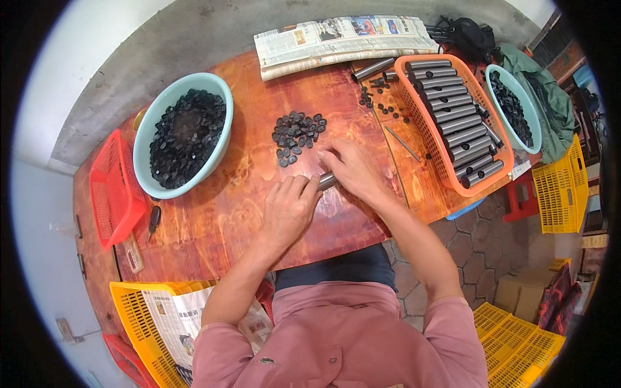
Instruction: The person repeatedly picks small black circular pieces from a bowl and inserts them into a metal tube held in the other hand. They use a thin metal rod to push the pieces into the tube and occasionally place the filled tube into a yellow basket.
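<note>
Across the red-brown wooden table (pixel 226 226): orange basket (pixel 490 182) of metal tubes (pixel 460 124) at right, turquoise basin (pixel 228 116) of black pieces (pixel 187 155) at left. Step in hand looks like two-handed work on one part; next move likely calls for steady hold. Forearms (pixel 424 242) converge. Left hand (pixel 289 205) palm down, right hand (pixel 351 169) thumb out; each grip wrapped around one gray tube (pixel 328 181), near table's front edge. Loose black plugs (pixel 299 132) just beyond.
</note>
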`<act>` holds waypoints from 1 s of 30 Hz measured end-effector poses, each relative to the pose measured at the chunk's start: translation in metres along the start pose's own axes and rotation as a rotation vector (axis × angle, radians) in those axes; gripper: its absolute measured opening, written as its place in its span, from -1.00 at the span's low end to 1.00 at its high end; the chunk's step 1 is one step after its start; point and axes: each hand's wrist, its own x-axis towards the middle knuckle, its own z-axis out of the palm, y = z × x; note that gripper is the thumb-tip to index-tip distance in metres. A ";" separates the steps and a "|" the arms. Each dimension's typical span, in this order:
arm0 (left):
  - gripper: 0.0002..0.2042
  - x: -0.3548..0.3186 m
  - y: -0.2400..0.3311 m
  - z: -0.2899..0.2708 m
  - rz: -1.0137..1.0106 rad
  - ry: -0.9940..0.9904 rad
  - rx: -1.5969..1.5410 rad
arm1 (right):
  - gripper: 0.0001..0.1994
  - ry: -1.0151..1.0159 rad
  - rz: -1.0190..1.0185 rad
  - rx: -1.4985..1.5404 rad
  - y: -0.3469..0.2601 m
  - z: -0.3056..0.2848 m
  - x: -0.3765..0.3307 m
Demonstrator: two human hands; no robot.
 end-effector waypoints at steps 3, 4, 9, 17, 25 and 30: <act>-0.69 0.001 -0.002 -0.001 -0.017 -0.001 -0.036 | -0.83 0.163 -0.110 -0.202 0.002 0.029 0.016; -0.69 0.001 -0.003 0.001 -0.023 -0.003 -0.057 | -0.83 0.180 -0.124 -0.269 0.006 0.036 0.017; -0.68 0.002 -0.007 0.003 -0.108 0.019 -0.178 | -0.85 0.181 -0.069 -0.404 0.006 0.042 0.020; -0.63 -0.003 -0.008 0.004 -0.154 -0.054 -0.225 | -0.87 0.155 -0.115 -0.418 0.003 0.038 0.012; -0.69 0.000 -0.009 0.008 -0.083 -0.031 -0.157 | -0.87 0.159 -0.120 -0.432 0.004 0.038 0.009; -0.63 0.000 -0.007 0.001 -0.165 -0.023 -0.191 | -0.81 0.095 -0.045 -0.364 0.001 0.034 0.018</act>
